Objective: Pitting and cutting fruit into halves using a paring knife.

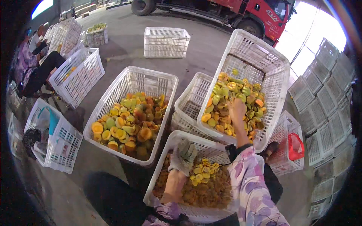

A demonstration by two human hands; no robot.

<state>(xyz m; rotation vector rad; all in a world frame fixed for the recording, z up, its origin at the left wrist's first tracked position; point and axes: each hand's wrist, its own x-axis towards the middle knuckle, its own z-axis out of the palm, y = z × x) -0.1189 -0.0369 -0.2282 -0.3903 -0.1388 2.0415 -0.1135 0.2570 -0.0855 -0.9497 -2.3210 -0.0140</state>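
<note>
My right hand (237, 108), bare, reaches into a tilted white plastic crate (278, 60) and touches the halved yellow-green stone fruit (217, 99) heaped at its lower end. Its fingertips are partly lost among the fruit, so a grip cannot be made out. In a knitted work glove, my left hand (185, 156) hangs over the front crate (154, 182), whose contents are brownish pieces (203, 195) with a small pile of brighter yellow ones (205, 171). Whether the glove holds anything is unclear. To the left stands a crate (92, 128) of cut fruit halves (127, 121).
Another white crate (181, 106) sits partly under the tilted one. Beyond stands a crate stack (167, 42) near a red truck (263, 17). A red item (295, 147) hangs on a right-hand crate. Stacked crates (325, 113) line the right; people (31, 59) sit at left.
</note>
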